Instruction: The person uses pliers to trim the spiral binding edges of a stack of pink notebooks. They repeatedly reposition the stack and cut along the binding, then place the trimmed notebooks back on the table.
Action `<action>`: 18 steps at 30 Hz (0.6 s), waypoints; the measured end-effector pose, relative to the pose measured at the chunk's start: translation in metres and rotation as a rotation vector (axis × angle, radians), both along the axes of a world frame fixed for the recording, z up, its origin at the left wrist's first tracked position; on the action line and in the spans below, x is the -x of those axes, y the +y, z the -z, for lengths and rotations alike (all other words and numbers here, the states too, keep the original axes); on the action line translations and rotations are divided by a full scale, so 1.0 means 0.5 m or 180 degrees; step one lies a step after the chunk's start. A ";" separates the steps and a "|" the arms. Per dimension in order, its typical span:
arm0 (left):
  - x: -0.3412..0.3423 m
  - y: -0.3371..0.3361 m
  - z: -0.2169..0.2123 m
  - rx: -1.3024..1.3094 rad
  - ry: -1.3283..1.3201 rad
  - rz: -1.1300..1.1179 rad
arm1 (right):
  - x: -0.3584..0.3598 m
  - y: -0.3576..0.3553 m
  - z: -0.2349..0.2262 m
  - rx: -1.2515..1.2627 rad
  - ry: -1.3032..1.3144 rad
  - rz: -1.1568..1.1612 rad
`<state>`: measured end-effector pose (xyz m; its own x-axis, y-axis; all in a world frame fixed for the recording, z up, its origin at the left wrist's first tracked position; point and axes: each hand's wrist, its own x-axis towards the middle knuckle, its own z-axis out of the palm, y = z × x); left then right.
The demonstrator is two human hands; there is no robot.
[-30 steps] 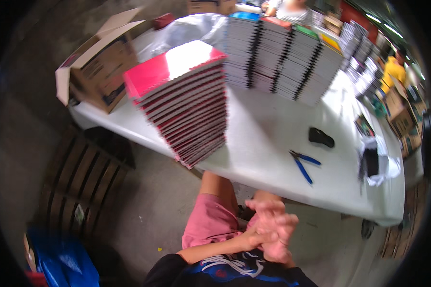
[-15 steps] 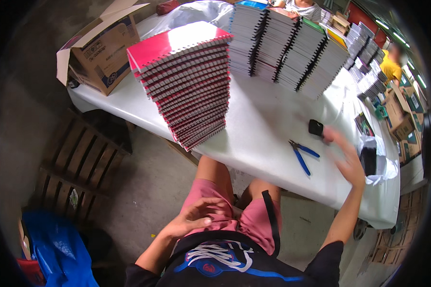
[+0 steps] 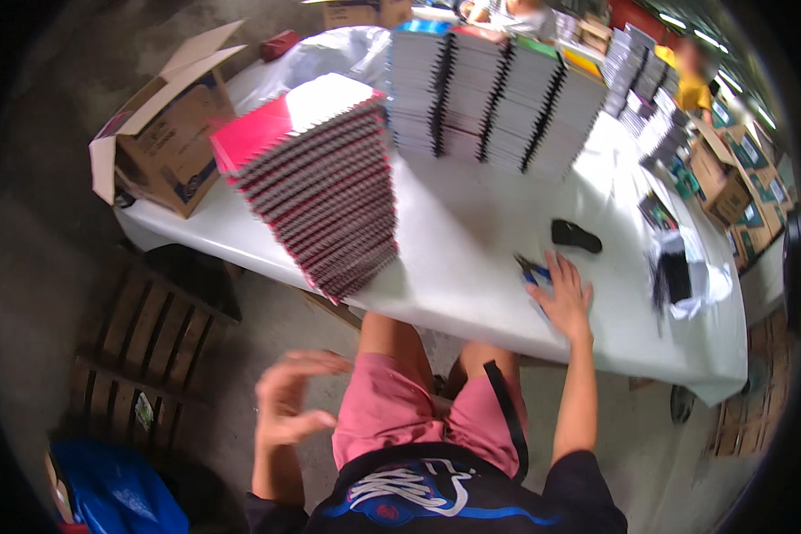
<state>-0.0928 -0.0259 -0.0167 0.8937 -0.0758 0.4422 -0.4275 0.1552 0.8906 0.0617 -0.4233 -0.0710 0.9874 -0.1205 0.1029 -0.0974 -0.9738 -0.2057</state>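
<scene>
My right hand (image 3: 564, 301) lies over blue-handled cutting pliers (image 3: 531, 269) on the white-covered table, fingers stretched out across the handles. The pliers' dark jaws point away from me. Just beyond my fingertips lies a small black elongated object (image 3: 577, 236), its kind unclear. My left hand (image 3: 294, 400) is raised beside my lap, blurred, with thumb and fingers apart and nothing between them. A tall stack of red-covered spiral-bound notebooks (image 3: 320, 196) stands at the table's near left edge, well away from both hands.
Several stacks of spiral-bound books (image 3: 472, 98) line the back. An open cardboard box (image 3: 173, 147) is at the far left. Black strips (image 3: 675, 278) lie in white wrapping at right. Wooden pallets (image 3: 142, 329) and a blue plastic bag (image 3: 120, 489) are at lower left. People are beyond the table.
My right hand has left the black object and come nearer and left onto the pliers. My left hand has lifted off my lap, moving left. The view has shifted.
</scene>
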 end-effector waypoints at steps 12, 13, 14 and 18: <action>-0.272 0.149 -0.230 -0.2225 -0.2749 -0.2405 | 0.095 0.083 0.056 0.0014 -0.0485 -0.0189; -0.290 0.157 -0.233 -0.2356 -0.2895 -0.2410 | 0.090 0.094 0.055 -0.0527 -0.0764 -0.0278; -0.308 0.161 -0.232 -0.2359 -0.2983 -0.2330 | 0.084 0.110 0.047 -0.1064 -0.1055 -0.0342; -0.336 0.152 -0.222 -0.2196 -0.2611 -0.2011 | 0.075 0.246 -0.084 -0.1840 -0.1873 -0.1053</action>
